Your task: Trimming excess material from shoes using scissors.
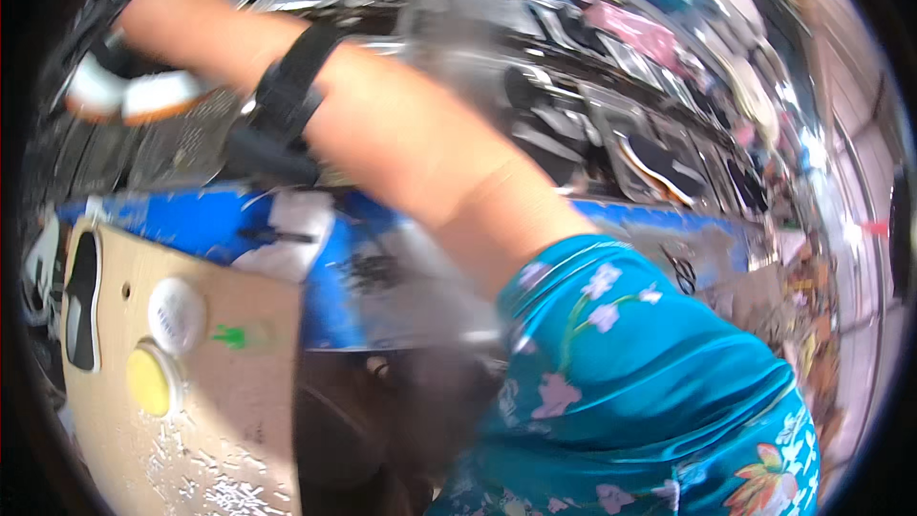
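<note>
A: Checking the right hand [177, 10]: upper left of view, just above the shoes [164, 97]. Grip?

B: Fingers blurred; cannot tell whether spread, pressed together or pinching. Left hand out of view.

A: Progress?

B: Judgement: the reach looks complete or nearly so; handling of the shoes not evidently begun. Contact unconfirmed. A black sole [84, 301] lies on the board [239, 291], well apart from the hand; nothing there reads as finished work. What remains cannot be settled from this view.

A: Shoes, appearance and place?

B: Two, side by side, beyond the blue strip [191, 226]. White sides, orange lower edges, dark material above the left one. Blurred; surface detail unreadable.
</note>
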Demonstrator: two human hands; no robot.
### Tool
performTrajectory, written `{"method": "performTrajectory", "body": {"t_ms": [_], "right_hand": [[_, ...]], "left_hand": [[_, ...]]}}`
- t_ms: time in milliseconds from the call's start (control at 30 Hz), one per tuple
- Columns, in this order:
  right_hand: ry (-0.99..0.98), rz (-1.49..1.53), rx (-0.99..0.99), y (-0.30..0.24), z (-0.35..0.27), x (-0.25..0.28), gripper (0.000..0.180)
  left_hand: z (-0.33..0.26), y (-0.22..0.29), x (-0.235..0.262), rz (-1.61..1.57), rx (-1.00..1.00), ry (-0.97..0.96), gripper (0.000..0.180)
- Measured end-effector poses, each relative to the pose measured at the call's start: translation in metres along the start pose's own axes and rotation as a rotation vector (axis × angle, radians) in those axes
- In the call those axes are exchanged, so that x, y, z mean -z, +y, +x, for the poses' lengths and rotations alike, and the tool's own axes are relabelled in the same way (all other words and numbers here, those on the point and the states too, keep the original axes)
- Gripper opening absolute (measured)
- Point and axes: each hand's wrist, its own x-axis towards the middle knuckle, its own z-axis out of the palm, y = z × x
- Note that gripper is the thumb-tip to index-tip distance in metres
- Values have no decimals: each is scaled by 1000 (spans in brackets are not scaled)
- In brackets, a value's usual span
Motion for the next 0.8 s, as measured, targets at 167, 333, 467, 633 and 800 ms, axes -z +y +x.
{"method": "performTrajectory", "body": {"t_ms": [167,333,467,633,800], "right_hand": [[-398,-575,71,-188,-74,143,16],[-366,-371,250,-284,-181,272,51],[-459,-261,241,-326,-257,296,39],[-597,-88,384,-346,-315,277,25],[-797,75,728,-385,-355,202,22]], "left_hand": [[-49,112,-6,-165,-173,61,32],[-45,253,-17,-889,-103,-102,43],[-60,287,1,-1581,184,-413,47],[-44,238,-30,-2101,277,-479,46],[-54,270,-52,-1809,53,-243,45]]}}
